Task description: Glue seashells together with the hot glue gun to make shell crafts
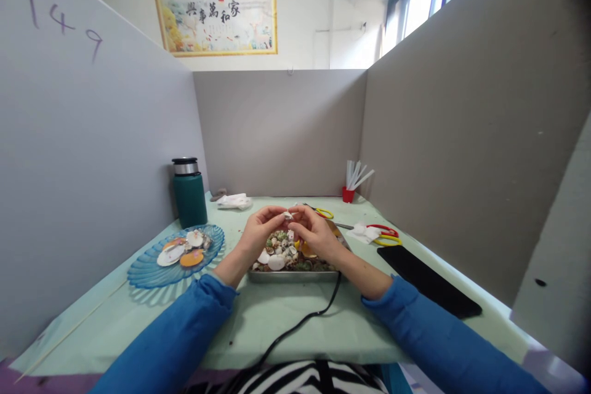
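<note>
My left hand and my right hand meet above a metal tray. Between their fingertips is a small white shell, pinched from both sides. Several small shells fill the tray beneath, in white, greenish and brown tones, with a larger white shell near the front rim. My hands and wrists cover parts of the tray's far side and right side.
At left, a blue plate bears flat shells; a green bottle stands behind. White tissue, red-and-yellow scissors, a red cup with white sticks and a black mat lie around. A black cable crosses the front.
</note>
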A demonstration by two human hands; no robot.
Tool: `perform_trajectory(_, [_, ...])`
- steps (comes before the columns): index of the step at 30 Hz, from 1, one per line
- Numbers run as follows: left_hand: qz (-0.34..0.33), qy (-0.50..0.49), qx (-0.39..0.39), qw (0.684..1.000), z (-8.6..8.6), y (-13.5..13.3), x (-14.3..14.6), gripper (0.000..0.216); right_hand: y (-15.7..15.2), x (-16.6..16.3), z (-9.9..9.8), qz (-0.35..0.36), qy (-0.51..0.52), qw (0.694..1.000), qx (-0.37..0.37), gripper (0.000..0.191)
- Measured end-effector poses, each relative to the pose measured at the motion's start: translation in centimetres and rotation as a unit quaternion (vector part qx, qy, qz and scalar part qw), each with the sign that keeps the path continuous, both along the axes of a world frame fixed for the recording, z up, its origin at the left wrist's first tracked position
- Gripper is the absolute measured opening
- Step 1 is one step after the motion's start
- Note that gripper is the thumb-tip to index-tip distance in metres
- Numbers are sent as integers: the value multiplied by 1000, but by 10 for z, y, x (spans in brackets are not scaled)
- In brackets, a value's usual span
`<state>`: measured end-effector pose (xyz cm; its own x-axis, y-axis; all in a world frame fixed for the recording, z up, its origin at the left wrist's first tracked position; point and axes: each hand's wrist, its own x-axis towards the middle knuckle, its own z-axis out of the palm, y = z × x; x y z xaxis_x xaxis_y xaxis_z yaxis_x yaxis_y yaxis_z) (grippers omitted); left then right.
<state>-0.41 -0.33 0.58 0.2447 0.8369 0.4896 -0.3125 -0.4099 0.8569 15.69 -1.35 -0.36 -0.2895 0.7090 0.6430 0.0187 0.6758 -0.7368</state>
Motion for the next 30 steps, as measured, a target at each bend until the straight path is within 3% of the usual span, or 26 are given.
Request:
perform_trajectory(7, [-26,-14,2,1000,0,-1,0,28,1,1,-2,-30,27,999,7,23])
perform_trajectory(30, [16,62,16,998,3,-7,1,32,-1,0,-1,-48,-16,999,-9,23])
